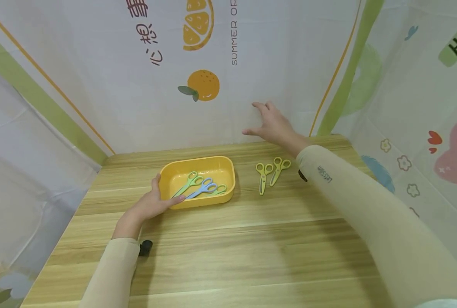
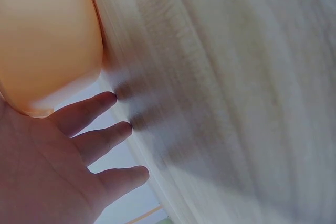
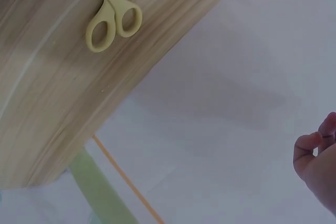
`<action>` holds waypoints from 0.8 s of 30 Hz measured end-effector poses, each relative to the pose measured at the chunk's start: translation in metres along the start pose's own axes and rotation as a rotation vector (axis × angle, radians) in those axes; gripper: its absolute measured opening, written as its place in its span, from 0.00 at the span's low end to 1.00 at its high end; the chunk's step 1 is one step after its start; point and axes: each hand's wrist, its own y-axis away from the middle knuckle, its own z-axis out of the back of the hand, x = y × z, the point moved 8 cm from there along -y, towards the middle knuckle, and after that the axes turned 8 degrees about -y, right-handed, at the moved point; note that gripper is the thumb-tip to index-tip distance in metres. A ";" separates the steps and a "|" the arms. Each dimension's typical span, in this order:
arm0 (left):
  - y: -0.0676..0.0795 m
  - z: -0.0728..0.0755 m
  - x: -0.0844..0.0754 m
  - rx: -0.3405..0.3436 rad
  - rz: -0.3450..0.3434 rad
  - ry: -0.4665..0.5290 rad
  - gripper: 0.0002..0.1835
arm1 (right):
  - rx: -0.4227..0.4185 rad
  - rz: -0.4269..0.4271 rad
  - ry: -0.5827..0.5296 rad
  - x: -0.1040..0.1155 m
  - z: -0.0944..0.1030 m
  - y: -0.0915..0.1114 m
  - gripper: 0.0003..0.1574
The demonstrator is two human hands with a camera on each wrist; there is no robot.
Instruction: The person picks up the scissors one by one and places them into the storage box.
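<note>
My left hand [image 1: 149, 205] grips the left near corner of a yellow tray [image 1: 230, 179], its thumb over the front rim. In the left wrist view, three fingers [image 2: 105, 142] spread along the outside of the tray wall [image 2: 52, 30]. Inside lie green scissors [image 1: 190, 182], blue scissors [image 1: 205, 187] and another green pair [image 1: 219, 189], partly hidden by the rim. Raised near the back curtain, my right hand [image 1: 272, 125] has thumb and fingers apart and holds nothing. Below it on the table lie two yellow-green scissors [image 1: 263, 177], [image 3: 113, 11], side by side, handles toward the back.
The wooden table [image 1: 228, 256] meets a white printed curtain [image 1: 251, 77] at its back edge. Another printed curtain [image 1: 417, 128] hangs on the right. A black strap piece [image 1: 145, 248] shows beside the left wrist.
</note>
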 end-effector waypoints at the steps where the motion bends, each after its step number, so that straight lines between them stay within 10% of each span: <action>1: 0.000 0.000 0.000 -0.001 -0.001 0.000 0.77 | -0.001 0.000 -0.006 -0.002 0.001 0.000 0.67; 24: 0.000 0.000 0.001 -0.009 -0.010 0.015 0.76 | 0.083 -0.120 -0.106 -0.105 -0.009 0.014 0.67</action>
